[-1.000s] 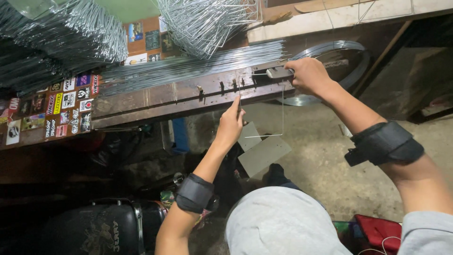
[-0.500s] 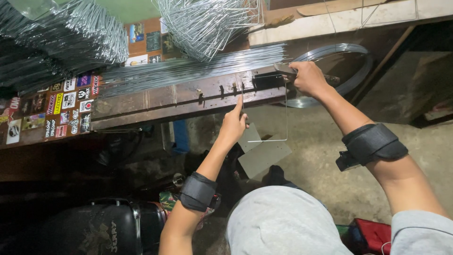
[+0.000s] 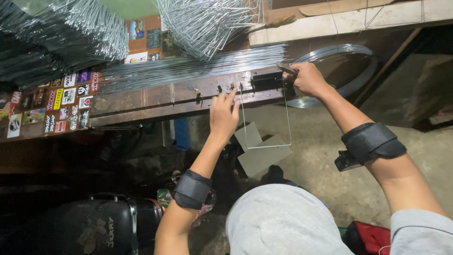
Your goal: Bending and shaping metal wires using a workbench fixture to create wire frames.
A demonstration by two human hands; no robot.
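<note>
My left hand (image 3: pixel 223 114) reaches up to the front edge of a wooden workbench (image 3: pixel 141 101), fingers on a thin bent wire (image 3: pixel 265 146) where it meets the pegs on the bench edge. The wire hangs down from the bench as a U-shaped frame with a flat bottom. My right hand (image 3: pixel 307 79) is closed around the handle of a dark metal bending lever (image 3: pixel 269 80) fixed to the bench's right end. Both forearms wear black wrist bands.
A bundle of straight silver wires (image 3: pixel 188 68) lies along the bench. Heaps of bent wire frames (image 3: pixel 61 38) (image 3: pixel 207 21) sit behind it. A wire coil (image 3: pixel 339 71) hangs at the right. Stickers (image 3: pixel 56 104) cover the bench's left end. Concrete floor and grey cardboard pieces (image 3: pixel 262 156) lie below.
My right hand has swung the lever from the bench's front edge up and back. The wire has gone from a short hanging piece to a taller U-shaped frame. My left hand stayed at the pegs.
</note>
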